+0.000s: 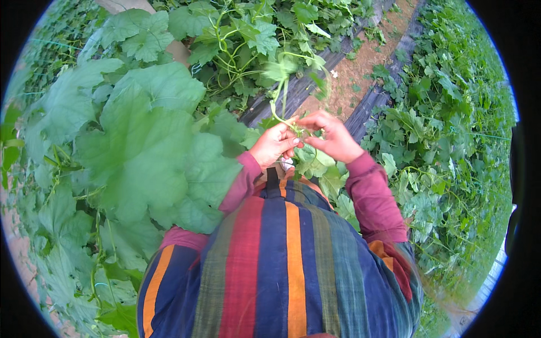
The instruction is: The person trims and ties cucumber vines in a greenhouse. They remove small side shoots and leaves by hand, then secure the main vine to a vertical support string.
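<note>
A pale green vine shoot with curling stems is pinched in my left hand, its blurred leafy tip rising in front of me. My right hand meets the left at the shoot's lower end, with fingers bent around a small tangled bit of greenery. Whether the right fingers grip it firmly is hard to tell. Close by on the left, a large lobed leaf hides part of my left forearm.
Dense vines fill the right side, and more vines grow ahead. Dark plastic mulch strips border a bare soil path. A thin green string crosses the right-hand plants. Large leaves crowd my left side.
</note>
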`<state>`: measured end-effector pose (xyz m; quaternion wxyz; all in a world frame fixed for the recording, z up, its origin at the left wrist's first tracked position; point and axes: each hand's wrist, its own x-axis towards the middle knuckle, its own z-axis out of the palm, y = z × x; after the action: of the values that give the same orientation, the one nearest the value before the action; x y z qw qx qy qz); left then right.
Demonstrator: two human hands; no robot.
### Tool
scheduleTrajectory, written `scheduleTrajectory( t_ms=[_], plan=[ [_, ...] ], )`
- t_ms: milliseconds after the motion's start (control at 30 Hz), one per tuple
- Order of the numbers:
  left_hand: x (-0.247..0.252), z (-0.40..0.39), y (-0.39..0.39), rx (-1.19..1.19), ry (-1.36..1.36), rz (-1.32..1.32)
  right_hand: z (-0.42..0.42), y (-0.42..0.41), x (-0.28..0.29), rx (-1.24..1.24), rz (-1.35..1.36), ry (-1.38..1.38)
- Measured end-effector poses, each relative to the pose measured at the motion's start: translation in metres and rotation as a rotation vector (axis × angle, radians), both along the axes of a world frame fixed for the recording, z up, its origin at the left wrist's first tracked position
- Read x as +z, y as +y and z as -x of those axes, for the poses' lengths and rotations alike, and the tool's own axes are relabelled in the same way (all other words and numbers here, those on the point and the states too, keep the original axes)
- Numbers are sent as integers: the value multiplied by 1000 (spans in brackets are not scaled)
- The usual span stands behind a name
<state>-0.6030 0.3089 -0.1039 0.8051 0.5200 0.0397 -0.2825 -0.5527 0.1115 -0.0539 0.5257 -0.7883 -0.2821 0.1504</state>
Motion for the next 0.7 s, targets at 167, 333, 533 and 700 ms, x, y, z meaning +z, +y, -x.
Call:
scheduleTrajectory(
  t_ms=[167,333,533,700],
  plan=[
    [5,5,19,-67,4,15,6,15,-26,10,-79,291],
    [9,10,24,12,49,21,2,24,-13,47,44,130],
    [8,13,30,5,40,-42,11,40,-3,54,411,-248],
    [8,21,29,12,-32,-88,21,39,-3,-25,376,-235]
  ],
)
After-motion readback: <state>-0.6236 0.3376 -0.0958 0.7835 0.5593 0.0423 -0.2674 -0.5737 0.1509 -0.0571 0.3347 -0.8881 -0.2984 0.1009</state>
